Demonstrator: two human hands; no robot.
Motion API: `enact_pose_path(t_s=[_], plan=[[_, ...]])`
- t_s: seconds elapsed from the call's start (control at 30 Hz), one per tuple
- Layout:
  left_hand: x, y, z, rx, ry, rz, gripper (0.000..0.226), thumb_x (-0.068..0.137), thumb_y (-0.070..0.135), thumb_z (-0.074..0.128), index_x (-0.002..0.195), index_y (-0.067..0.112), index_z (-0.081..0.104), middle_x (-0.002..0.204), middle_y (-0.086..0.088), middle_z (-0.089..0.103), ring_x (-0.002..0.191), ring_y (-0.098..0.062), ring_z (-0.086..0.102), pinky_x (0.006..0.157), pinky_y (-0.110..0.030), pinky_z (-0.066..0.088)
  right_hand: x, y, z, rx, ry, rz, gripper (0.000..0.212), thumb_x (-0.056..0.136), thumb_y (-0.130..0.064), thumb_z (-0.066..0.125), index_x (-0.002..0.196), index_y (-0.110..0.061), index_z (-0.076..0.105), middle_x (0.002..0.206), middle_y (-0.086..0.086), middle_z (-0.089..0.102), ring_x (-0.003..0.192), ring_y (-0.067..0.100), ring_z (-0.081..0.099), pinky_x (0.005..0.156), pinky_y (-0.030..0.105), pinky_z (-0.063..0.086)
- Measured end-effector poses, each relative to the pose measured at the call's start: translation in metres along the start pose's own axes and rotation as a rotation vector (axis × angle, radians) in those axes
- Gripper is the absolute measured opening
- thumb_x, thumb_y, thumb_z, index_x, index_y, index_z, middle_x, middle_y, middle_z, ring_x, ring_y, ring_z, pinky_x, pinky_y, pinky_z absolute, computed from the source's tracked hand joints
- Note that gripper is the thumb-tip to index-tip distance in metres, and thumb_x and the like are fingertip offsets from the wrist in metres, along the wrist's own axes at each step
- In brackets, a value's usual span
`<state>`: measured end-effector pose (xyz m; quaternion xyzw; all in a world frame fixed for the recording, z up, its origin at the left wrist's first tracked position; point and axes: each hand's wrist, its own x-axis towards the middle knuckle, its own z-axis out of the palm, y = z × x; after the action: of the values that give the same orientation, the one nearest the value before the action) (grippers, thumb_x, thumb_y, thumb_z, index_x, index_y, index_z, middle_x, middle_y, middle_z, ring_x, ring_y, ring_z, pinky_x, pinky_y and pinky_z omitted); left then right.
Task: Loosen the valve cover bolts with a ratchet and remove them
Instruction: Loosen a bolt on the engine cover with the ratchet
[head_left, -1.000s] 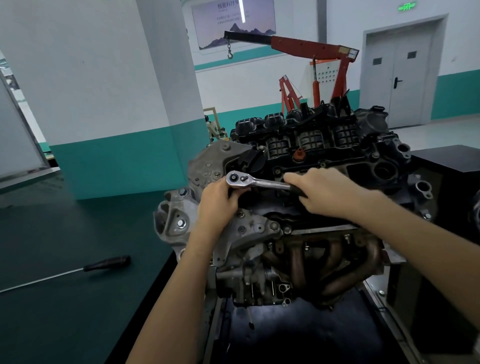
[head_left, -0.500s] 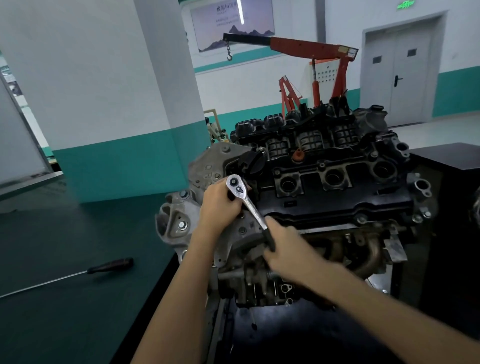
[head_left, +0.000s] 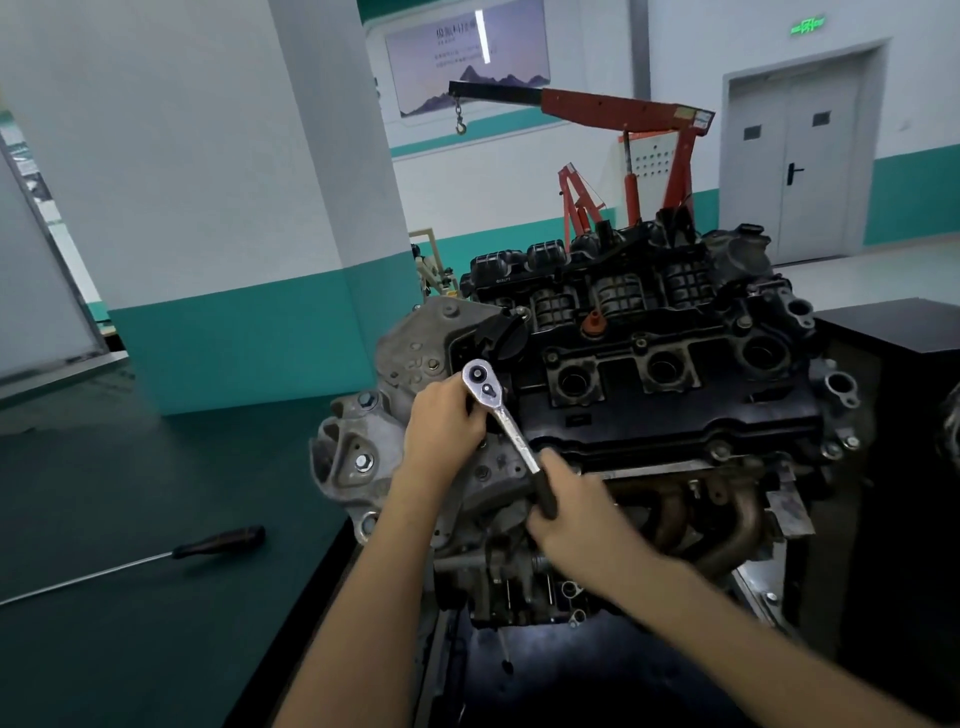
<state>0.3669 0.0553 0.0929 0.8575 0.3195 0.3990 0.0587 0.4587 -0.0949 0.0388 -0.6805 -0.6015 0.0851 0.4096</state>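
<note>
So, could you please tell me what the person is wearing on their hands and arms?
Nothing visible: the left hand and right hand are ungloved, with no ring or watch in sight, and both forearms are sleeveless as far as the picture shows.

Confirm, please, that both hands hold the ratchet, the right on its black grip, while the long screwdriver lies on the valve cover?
Not quite: the head view shows the long screwdriver lying on the green bench top left of the engine, not on the valve cover. The left hand and right hand do hold the ratchet, the right on its black grip.
</note>
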Motion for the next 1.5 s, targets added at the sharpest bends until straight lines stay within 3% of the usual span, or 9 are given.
enact_pose_path(t_s=[0.23,0.4,0.57,0.67,0.77,0.93,1.17,1.33,1.5], plan=[[0.0,-0.002,0.0,-0.089,0.023,-0.015,0.012,0.089,0.015,0.063,0.087,0.017,0.075,0.086,0.0,0.073,0.086,-0.02,0.067,0.078,-0.035,0.05,0.001,-0.018,0.041,0.129,0.087,0.065,0.036,0.083,-0.007,0.052,0.117,-0.017,0.043,0.086,0.014,0.062,0.077,0.036,0.062,0.069,0.043,0.054],[0.0,-0.001,-0.003,-0.107,-0.024,0.067,0.021,0.092,0.021,0.054,0.1,0.016,0.073,0.094,-0.002,0.073,0.095,-0.025,0.066,0.082,-0.041,0.05,0.025,0.014,-0.06,-0.313,-0.111,-0.107,0.028,0.082,-0.01,0.058,0.107,-0.02,0.051,0.069,-0.004,0.05,0.061,0.02,0.056,0.055,0.026,0.041],[-0.002,0.002,-0.002,-0.11,0.031,0.035,0.016,0.094,0.019,0.062,0.096,0.011,0.076,0.089,-0.008,0.074,0.09,-0.029,0.066,0.079,-0.041,0.049,0.06,0.012,-0.112,-0.804,-0.066,-0.272,0.036,0.089,-0.017,0.055,0.123,-0.025,0.046,0.077,0.0,0.048,0.084,0.032,0.063,0.06,0.032,0.035],[-0.002,0.003,0.001,-0.1,0.068,-0.02,0.018,0.093,0.014,0.062,0.079,0.002,0.067,0.077,-0.015,0.069,0.076,-0.036,0.062,0.065,-0.037,0.04,0.036,0.014,-0.082,-0.629,0.017,-0.175,0.027,0.086,-0.018,0.057,0.111,-0.023,0.047,0.078,0.001,0.048,0.081,0.034,0.063,0.063,0.032,0.038],[-0.001,0.001,0.002,-0.052,0.054,-0.029,0.021,0.091,0.009,0.057,0.072,0.001,0.058,0.073,-0.017,0.067,0.073,-0.038,0.061,0.065,-0.039,0.041,0.002,0.004,-0.023,-0.115,0.006,-0.018,0.021,0.083,-0.01,0.057,0.093,-0.022,0.044,0.07,0.003,0.054,0.064,0.029,0.059,0.056,0.035,0.045],[0.0,-0.002,0.003,-0.062,0.016,-0.046,0.014,0.092,0.023,0.062,0.085,0.016,0.072,0.083,-0.002,0.072,0.082,-0.021,0.066,0.076,-0.034,0.049,-0.004,-0.029,0.058,0.16,0.147,0.094,0.042,0.085,-0.008,0.051,0.124,-0.013,0.039,0.09,0.019,0.063,0.082,0.038,0.062,0.07,0.043,0.053],[-0.002,-0.002,-0.003,-0.174,0.003,0.128,0.022,0.088,0.011,0.058,0.098,0.022,0.073,0.088,0.005,0.073,0.079,-0.017,0.066,0.074,-0.032,0.05,0.009,0.006,-0.018,-0.114,-0.05,-0.018,0.027,0.081,-0.009,0.057,0.104,-0.02,0.048,0.076,0.005,0.057,0.071,0.033,0.062,0.063,0.037,0.051],[0.0,-0.002,0.0,-0.103,0.028,0.08,0.014,0.094,0.014,0.06,0.097,0.008,0.073,0.086,-0.011,0.073,0.086,-0.033,0.065,0.072,-0.037,0.045,0.048,0.017,-0.093,-0.685,-0.04,-0.157,0.038,0.088,-0.017,0.057,0.125,-0.023,0.048,0.084,0.004,0.054,0.084,0.033,0.06,0.066,0.035,0.039],[-0.001,0.003,0.002,-0.059,0.047,-0.015,0.018,0.094,0.011,0.058,0.082,-0.001,0.064,0.079,-0.018,0.068,0.079,-0.039,0.061,0.065,-0.038,0.038,0.022,0.012,-0.055,-0.493,0.083,-0.059,0.026,0.085,-0.019,0.058,0.109,-0.022,0.047,0.081,0.006,0.056,0.084,0.038,0.062,0.066,0.036,0.042]])
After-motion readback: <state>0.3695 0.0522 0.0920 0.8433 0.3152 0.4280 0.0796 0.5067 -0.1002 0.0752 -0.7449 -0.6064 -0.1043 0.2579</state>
